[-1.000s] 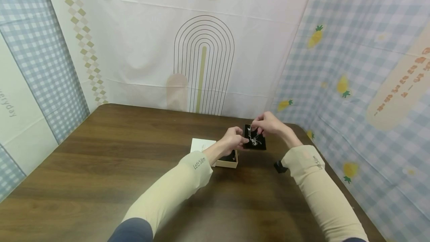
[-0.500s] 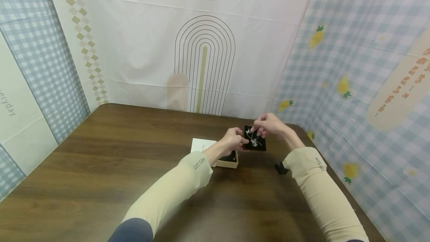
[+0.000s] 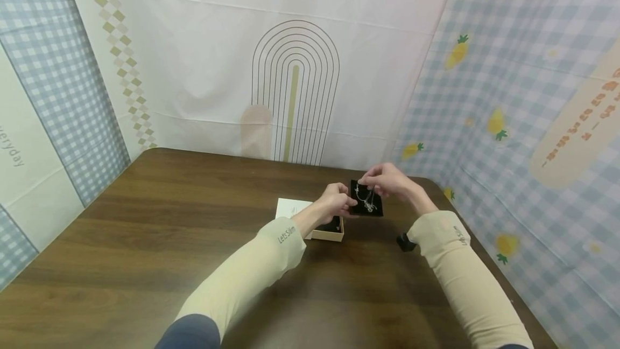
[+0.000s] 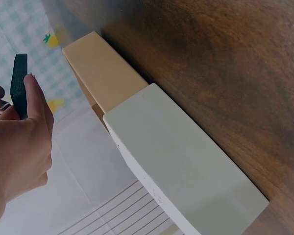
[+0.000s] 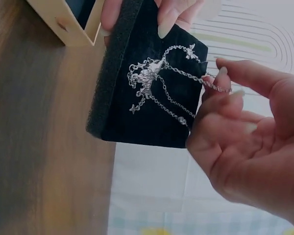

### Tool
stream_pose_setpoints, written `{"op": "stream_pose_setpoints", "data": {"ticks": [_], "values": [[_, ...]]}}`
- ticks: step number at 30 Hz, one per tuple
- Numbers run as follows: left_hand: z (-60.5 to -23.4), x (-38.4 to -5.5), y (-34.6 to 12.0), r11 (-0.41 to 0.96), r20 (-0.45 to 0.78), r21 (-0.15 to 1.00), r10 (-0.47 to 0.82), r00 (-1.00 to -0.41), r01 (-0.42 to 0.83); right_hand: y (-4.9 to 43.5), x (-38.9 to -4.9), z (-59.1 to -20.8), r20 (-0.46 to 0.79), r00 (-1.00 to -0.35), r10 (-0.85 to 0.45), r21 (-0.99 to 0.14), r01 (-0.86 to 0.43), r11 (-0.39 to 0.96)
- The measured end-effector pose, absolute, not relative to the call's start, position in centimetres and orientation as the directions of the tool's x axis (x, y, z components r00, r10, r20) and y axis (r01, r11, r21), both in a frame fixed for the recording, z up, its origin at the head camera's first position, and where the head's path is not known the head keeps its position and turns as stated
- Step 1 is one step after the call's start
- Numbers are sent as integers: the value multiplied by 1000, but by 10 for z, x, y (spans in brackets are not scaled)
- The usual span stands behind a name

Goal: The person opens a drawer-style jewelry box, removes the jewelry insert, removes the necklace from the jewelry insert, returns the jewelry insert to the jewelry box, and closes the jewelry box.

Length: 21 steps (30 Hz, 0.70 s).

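Left hand [image 3: 335, 199] pinching a black foam pad [image 5: 152, 129]; right hand [image 3: 387, 180] pinching the silver chain [image 5: 146, 78] that lies on it.
We read "Let's Slim" on the sleeves [image 3: 271, 255] and "veryday" on the leftmost cloth [image 3: 29, 187]; the chain is bunched, with a star charm.

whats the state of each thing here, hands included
Left hand: pinching the pad's edge
Right hand: pinching a strand of the chain
Pad: tilted, held up off the table
Chain: bunched on the pad, one strand reaching past its edge
Box: on the table, partly open
Cover: over one end of the box
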State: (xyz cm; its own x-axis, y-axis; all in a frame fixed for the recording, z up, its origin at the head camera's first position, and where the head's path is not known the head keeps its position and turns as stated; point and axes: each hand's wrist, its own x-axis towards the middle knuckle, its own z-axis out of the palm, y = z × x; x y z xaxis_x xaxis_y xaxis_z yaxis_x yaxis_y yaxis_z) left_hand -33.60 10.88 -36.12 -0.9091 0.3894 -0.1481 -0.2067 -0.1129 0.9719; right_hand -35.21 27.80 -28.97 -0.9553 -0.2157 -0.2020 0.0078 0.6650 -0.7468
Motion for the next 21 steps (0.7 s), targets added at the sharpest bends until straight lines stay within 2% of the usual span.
{"op": "stream_pose_setpoints", "data": {"ticks": [7,21], "values": [[-362,-335,108,-124,-166,965,402,-901,-232,273,-351,-288,-154,-968,-196,-659,-47,751],[-364,-334,109,-110,-197,957,433,-880,-269,271,-353,-287,-72,-990,-119,-705,-34,709]]}}
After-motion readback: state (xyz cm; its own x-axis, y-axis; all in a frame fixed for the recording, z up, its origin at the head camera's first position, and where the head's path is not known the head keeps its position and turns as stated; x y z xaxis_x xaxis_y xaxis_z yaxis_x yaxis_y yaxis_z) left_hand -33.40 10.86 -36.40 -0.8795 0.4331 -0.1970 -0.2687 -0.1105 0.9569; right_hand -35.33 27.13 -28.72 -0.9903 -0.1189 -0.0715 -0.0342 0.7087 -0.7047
